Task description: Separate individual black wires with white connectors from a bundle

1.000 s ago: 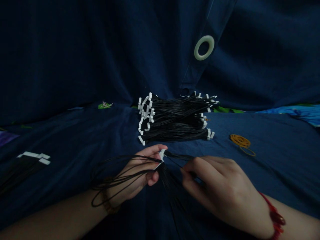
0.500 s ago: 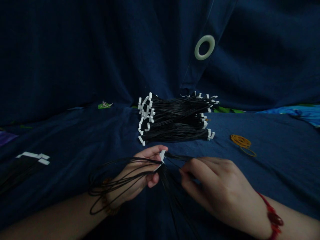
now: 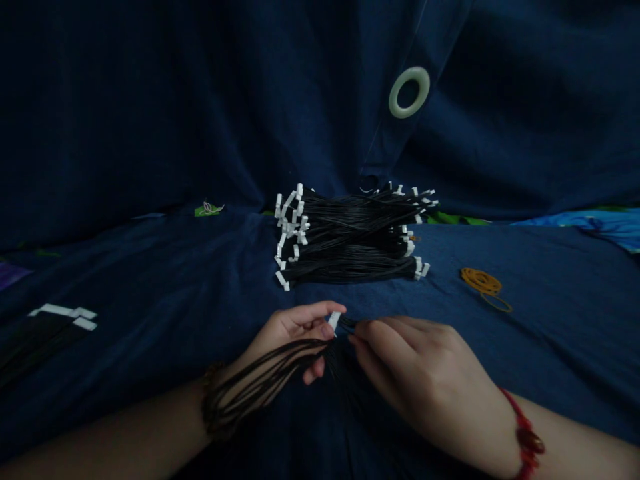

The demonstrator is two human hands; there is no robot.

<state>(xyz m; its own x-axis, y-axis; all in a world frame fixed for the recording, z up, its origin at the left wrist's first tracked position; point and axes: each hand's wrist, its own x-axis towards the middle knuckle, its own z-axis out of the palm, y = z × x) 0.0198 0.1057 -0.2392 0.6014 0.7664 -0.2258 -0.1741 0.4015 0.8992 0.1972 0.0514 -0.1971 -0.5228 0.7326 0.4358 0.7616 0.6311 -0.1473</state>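
Note:
My left hand pinches a white connector between thumb and fingers. From it a bundle of thin black wires loops back over my left palm and wrist, and more strands hang down between my hands. Just to the right, my right hand is closed, its thumb and index finger pinching black wires close to the connector. Beyond both hands lies a pile of black wire harnesses, with white connectors at both ends.
Yellow-brown rubber bands lie to the right of the pile. More black wires with white connectors lie at the left. A dark blue cloth covers the surface, and a blue curtain with a pale ring hangs behind.
My left hand has shifted slightly right with the connector, and my right hand has come closer to it. The wire loops over my left wrist have drawn together and hang lower.

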